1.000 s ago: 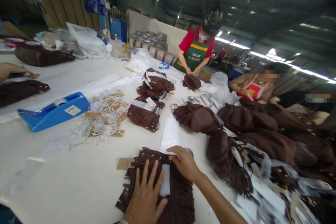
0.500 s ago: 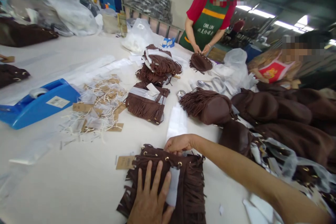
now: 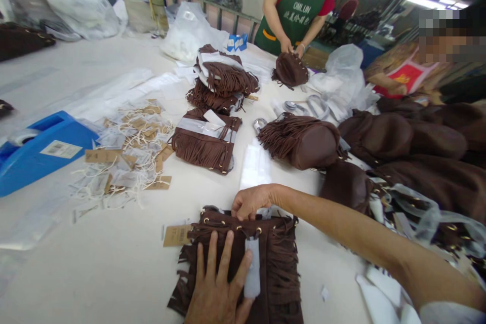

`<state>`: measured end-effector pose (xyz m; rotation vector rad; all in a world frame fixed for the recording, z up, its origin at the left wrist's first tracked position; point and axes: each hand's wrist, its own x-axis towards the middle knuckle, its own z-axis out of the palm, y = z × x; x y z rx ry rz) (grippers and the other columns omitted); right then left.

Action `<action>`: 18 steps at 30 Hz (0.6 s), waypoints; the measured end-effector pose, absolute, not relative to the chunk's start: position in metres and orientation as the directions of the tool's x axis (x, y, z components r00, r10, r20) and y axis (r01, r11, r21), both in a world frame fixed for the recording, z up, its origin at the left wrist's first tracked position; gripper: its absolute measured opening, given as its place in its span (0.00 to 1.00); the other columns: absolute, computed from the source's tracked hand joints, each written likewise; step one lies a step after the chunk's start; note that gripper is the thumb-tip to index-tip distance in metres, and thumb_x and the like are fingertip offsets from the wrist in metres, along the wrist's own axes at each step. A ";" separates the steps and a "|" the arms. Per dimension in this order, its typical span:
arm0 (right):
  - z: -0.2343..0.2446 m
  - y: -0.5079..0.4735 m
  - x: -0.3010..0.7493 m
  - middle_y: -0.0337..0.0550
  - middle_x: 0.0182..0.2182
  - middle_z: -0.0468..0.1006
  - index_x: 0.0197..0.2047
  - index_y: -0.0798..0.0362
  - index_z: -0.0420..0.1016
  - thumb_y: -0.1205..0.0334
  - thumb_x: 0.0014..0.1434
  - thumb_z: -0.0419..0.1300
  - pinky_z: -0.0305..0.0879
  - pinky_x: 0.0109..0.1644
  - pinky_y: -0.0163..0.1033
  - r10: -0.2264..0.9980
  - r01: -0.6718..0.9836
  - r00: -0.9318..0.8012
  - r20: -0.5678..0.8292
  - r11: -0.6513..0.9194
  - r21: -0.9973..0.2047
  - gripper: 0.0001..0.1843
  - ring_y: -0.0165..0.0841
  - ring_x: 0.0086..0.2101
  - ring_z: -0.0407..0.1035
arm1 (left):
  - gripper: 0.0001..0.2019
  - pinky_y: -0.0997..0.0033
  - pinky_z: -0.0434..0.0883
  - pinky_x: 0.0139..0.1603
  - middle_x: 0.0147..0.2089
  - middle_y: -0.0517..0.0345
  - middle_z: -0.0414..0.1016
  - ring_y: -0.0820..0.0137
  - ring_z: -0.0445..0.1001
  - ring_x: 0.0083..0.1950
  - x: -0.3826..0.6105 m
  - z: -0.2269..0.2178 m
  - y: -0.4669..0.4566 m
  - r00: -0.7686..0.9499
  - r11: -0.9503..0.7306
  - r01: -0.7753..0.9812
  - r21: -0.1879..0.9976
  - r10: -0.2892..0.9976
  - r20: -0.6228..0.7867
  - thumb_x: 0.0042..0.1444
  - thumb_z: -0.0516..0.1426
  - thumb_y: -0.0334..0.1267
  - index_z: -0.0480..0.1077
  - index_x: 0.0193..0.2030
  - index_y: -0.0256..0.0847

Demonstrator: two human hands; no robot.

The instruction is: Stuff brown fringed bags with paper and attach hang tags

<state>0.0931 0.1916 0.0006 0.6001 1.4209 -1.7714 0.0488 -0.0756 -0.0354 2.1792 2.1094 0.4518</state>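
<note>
A dark brown fringed bag (image 3: 279,263) with gold eyelets lies flat in front of me. My left hand (image 3: 218,283) rests on its front, fingers spread and pressing it down. My right hand (image 3: 250,202) is at the bag's top edge, fingers curled closed on the rim; their tips are partly hidden behind it. A grey-white wrapped strip (image 3: 252,268) hangs from the eyelets beside my left thumb and forefinger. From the bag's left side sticks out a brown card tag (image 3: 176,236).
A pile of strung tags (image 3: 129,147) and a blue tape dispenser (image 3: 49,147) are at left. Folded fringed bags (image 3: 207,142) lie ahead. More brown bags (image 3: 398,142) crowd the right. Across the table, a co-worker in a green apron (image 3: 299,7) holds a brown bag (image 3: 290,70).
My view has shifted slightly, so the table things sit a little further left. My left hand stays flat on the bag; my right hand has moved slightly at the rim.
</note>
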 end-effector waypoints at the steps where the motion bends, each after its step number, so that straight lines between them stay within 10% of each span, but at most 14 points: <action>1: 0.000 0.189 0.094 0.34 0.20 0.75 0.29 0.58 0.74 0.70 0.44 0.59 0.67 0.27 0.29 -0.242 0.796 -0.600 -0.763 -0.079 -0.600 0.06 0.26 0.21 0.69 | 0.44 0.27 0.48 0.63 0.75 0.50 0.38 0.35 0.36 0.72 0.049 -0.035 -0.075 0.016 -0.060 0.965 0.254 0.985 0.169 0.52 0.59 0.46 0.39 0.72 0.58; 18: -0.012 0.179 0.105 0.32 0.21 0.74 0.32 0.56 0.74 0.69 0.50 0.58 0.66 0.31 0.29 0.028 0.686 -0.727 -0.686 0.018 -0.727 0.05 0.24 0.23 0.69 | 0.42 0.29 0.46 0.65 0.75 0.52 0.41 0.36 0.36 0.72 0.054 -0.028 -0.071 0.016 -0.050 0.979 0.197 0.986 0.169 0.55 0.56 0.45 0.40 0.73 0.48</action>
